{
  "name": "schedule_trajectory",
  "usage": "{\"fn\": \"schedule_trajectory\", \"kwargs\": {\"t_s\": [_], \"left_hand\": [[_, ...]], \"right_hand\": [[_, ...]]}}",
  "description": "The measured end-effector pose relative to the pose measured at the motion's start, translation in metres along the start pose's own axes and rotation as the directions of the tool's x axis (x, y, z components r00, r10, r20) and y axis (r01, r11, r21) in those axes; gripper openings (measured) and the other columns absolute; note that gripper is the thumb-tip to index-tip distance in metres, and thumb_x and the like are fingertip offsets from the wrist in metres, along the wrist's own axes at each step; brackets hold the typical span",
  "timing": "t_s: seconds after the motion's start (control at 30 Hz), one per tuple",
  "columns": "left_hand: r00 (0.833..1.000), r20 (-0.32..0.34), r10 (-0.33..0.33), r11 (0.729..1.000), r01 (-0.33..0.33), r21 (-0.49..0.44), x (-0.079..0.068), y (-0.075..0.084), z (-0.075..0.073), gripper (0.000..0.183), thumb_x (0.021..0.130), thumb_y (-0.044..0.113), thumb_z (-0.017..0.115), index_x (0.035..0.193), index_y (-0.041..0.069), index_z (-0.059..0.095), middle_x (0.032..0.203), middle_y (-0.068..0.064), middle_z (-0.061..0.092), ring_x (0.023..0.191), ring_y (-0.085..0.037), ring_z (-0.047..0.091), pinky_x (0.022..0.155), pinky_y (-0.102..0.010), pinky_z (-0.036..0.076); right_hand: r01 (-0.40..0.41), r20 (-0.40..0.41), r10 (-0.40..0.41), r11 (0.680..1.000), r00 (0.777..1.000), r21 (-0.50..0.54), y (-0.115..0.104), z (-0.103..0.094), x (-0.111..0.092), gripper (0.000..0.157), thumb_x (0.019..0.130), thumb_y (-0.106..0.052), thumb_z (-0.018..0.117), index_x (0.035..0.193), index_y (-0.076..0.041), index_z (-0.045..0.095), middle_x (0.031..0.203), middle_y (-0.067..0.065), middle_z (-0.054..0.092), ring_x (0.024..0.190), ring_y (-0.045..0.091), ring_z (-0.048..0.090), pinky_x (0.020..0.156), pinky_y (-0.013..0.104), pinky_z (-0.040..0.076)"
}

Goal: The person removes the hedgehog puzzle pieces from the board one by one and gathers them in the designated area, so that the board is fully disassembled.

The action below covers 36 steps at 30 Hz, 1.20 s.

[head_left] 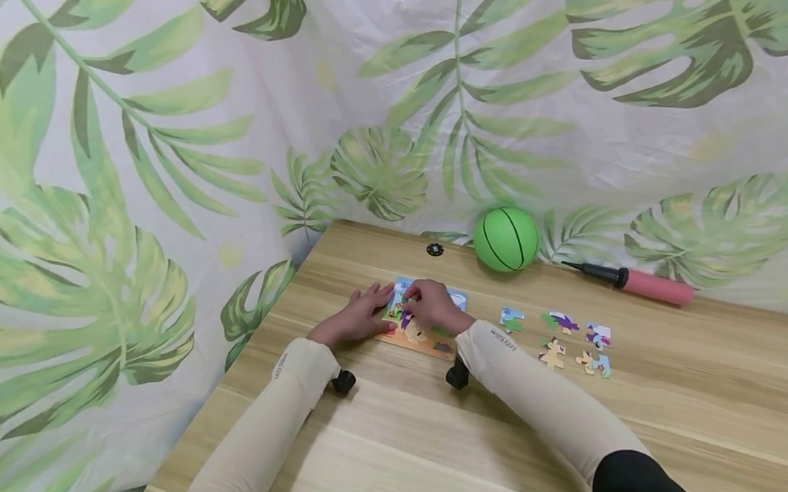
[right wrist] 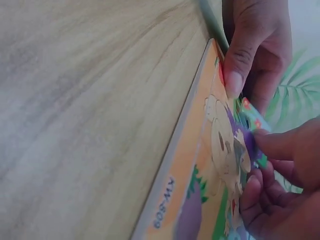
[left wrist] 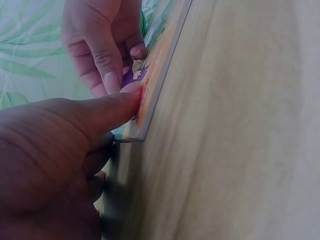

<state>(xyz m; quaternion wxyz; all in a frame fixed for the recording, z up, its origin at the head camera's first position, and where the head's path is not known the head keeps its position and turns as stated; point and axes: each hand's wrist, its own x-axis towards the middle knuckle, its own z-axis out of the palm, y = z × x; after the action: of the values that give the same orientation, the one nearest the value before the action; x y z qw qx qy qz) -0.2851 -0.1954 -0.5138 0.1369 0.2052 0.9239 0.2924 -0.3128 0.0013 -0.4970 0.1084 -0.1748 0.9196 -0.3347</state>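
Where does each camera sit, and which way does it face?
Head: on the head, facing forward and down at the table; left hand, right hand and sleeves show.
Left wrist: on that wrist, facing the puzzle board; left hand near, right beyond.
Right wrist: on that wrist, facing the puzzle board; right hand near, left beyond.
Shared: both wrist views show the puzzle board and both hands.

Hands (head_left: 360,315) (head_left: 434,304) partly hide the puzzle board (head_left: 422,347); both wrist views crop it.
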Motion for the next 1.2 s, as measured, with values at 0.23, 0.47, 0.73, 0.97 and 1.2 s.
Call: {"fn": "schedule_trajectory", "kwargs": {"t_s": [0.23, 0.47, 0.73, 0.97, 1.2], "left_hand": [[1.000, 0.016, -0.016, 1.000, 0.016, -0.010, 0.000, 0.002, 0.000, 0.079, 0.096, 0.030, 0.067, 0.157, 0.002, 0.025, 0.169, -0.010, 0.015, 0.157, -0.039, 0.000, 0.125, -0.063, -0.005], [1.000, 0.013, -0.025, 1.000, 0.025, -0.009, 0.000, 0.003, 0.001, 0.079, 0.097, 0.035, 0.065, 0.158, 0.006, 0.023, 0.170, -0.006, 0.013, 0.158, -0.034, -0.002, 0.126, -0.060, -0.005], [1.000, 0.011, -0.024, 1.000, 0.024, -0.002, 0.001, -0.001, 0.002, 0.079, 0.097, 0.033, 0.066, 0.158, 0.005, 0.024, 0.169, -0.007, 0.014, 0.158, -0.035, -0.002, 0.125, -0.061, -0.005], [0.999, 0.025, -0.039, 0.999, 0.039, -0.005, 0.001, 0.000, 0.006, 0.079, 0.097, 0.034, 0.065, 0.158, 0.006, 0.024, 0.170, -0.006, 0.013, 0.158, -0.035, -0.002, 0.126, -0.060, -0.005], [0.999, 0.003, -0.047, 0.999, 0.047, -0.016, 0.000, -0.001, 0.003, 0.080, 0.097, 0.034, 0.066, 0.159, 0.008, 0.023, 0.170, -0.005, 0.014, 0.159, -0.033, -0.002, 0.126, -0.059, -0.005]], "right_hand": [[0.077, 0.023, -0.080, 0.991, 0.997, 0.113, 0.004, -0.027, -0.015, 0.005, 0.093, -0.013, 0.070, 0.095, -0.009, 0.073, 0.091, 0.005, 0.074, 0.082, 0.012, 0.065, 0.078, 0.026, 0.054], [0.070, 0.138, -0.087, 0.990, 0.987, 0.123, 0.026, -0.100, -0.057, 0.008, 0.093, -0.007, 0.067, 0.099, -0.003, 0.072, 0.096, 0.016, 0.075, 0.084, 0.025, 0.073, 0.081, 0.040, 0.061], [-0.050, 0.197, 0.037, 0.997, 0.980, 0.064, 0.076, -0.132, -0.092, 0.010, 0.096, -0.001, 0.062, 0.096, 0.002, 0.071, 0.087, 0.014, 0.076, 0.077, 0.017, 0.073, 0.071, 0.035, 0.060], [-0.002, 0.240, 0.008, 1.000, 0.971, -0.023, 0.094, -0.120, -0.105, 0.007, 0.092, -0.003, 0.067, 0.089, 0.000, 0.073, 0.081, 0.009, 0.074, 0.068, 0.009, 0.064, 0.060, 0.022, 0.052], [0.040, 0.144, 0.004, 0.953, 0.990, -0.300, 0.075, -0.135, -0.108, 0.013, 0.094, -0.018, 0.066, 0.091, -0.008, 0.074, 0.085, 0.004, 0.072, 0.081, 0.017, 0.063, 0.078, 0.037, 0.054]]}}
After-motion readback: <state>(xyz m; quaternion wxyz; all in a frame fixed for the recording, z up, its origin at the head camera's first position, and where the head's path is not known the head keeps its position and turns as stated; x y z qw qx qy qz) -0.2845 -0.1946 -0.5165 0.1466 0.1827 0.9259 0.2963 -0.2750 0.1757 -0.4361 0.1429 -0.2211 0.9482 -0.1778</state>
